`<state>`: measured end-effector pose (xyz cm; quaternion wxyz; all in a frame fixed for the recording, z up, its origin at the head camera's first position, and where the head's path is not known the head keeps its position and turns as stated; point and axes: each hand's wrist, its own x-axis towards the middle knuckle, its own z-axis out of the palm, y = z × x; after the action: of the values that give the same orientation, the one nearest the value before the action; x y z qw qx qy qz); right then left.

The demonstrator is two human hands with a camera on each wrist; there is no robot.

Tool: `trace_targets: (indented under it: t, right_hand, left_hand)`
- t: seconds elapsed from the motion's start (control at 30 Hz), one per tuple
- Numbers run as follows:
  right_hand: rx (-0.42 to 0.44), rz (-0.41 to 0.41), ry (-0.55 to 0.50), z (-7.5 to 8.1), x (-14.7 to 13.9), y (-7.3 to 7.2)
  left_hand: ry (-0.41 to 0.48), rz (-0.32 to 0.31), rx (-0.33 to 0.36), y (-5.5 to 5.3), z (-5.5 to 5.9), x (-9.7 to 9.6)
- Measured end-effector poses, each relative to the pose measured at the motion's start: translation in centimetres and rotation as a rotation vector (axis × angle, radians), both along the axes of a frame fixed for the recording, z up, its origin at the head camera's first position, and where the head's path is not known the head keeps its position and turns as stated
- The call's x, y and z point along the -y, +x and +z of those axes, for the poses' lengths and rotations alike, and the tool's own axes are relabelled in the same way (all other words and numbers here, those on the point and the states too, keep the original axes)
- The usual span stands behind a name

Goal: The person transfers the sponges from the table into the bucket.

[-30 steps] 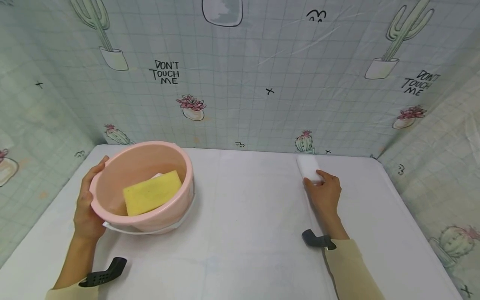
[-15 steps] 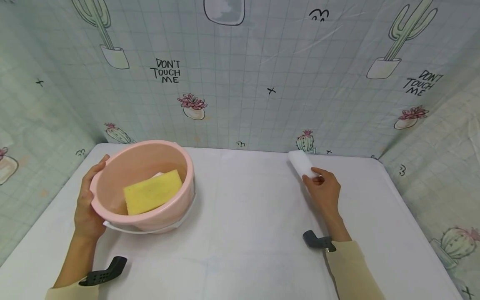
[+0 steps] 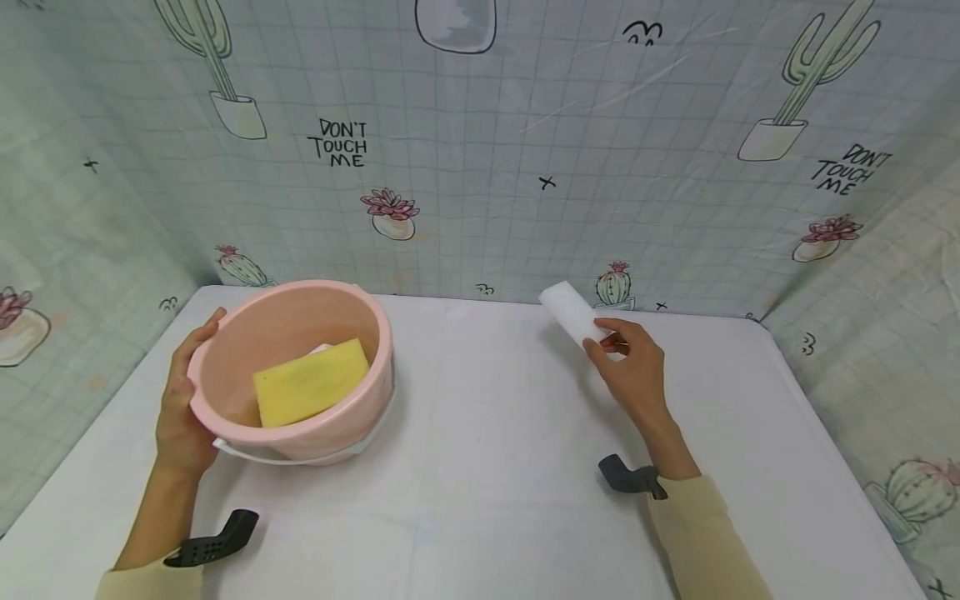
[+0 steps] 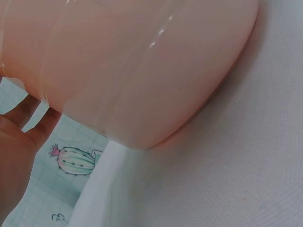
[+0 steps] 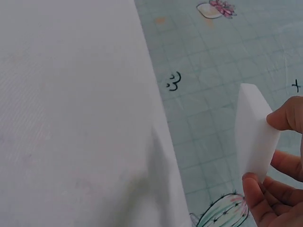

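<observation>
A pink bucket point(image 3: 348, 429) with a white handle stands on the left of the table. My left hand point(image 3: 183, 417) grips its left side at the rim. In the left wrist view, fingers point(image 4: 45, 125) lie against the bucket wall point(image 4: 142, 71). Inside the bucket rests a yellow sponge point(image 3: 311, 383), partly covering something white. Between thumb and fingers, my right hand point(image 3: 633, 367) pinches a white sponge block point(image 3: 567, 308) above the table's back right. The right wrist view shows the white block point(image 5: 255, 137) tilted, held near one end.
The white table point(image 3: 480, 467) ends at a hanging cloth point(image 3: 465, 167) with cactus prints along the back. More of that cloth hangs at the left and right sides. A black wrist device point(image 3: 213, 542) sits on each forearm.
My right hand has lifted the white sponge block off the table and moved it left, toward the bucket. The left hand still holds the bucket in the same place.
</observation>
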<state>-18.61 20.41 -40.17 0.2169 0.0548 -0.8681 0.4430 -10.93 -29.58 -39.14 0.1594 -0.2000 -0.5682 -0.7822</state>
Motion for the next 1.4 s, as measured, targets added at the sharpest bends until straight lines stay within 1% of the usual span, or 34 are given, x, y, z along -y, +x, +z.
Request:
trace_targets:
  t: [0.17,0.27,0.5,0.73,0.87,0.97,1.1,1.4]
  right_hand:
    - [-0.102,0.09,0.016,1.8,1.4,-0.3]
    - [-0.142,0.136,0.033,2.5,2.2,-0.6]
    - [-0.188,0.217,0.039,3.7,3.8,-1.2]
    - [-0.239,0.343,0.03,5.1,6.1,-1.6]
    - [-0.262,0.428,0.016,6.0,7.8,-1.7]
    - [-0.269,0.504,0.007,6.7,9.3,-2.1]
    - [-0.261,0.585,0.011,7.6,11.3,-2.7]
    - [-0.215,0.695,0.024,9.7,15.6,-3.6]
  left_hand:
    - [0.005,-0.014,-0.007,0.0,0.0,0.1]
    - [0.005,-0.011,-0.002,0.1,0.1,0.1]
    - [0.007,-0.004,0.015,0.0,0.0,0.1]
    - [0.013,-0.01,0.013,-0.2,0.0,0.2]
    - [0.012,-0.007,0.017,-0.4,-0.1,0.1]
    - [0.016,-0.008,0.022,-0.8,0.0,0.2]
    - [0.02,-0.011,0.033,-1.4,-0.1,0.5]
    - [0.008,-0.025,0.047,-2.9,0.0,1.0]
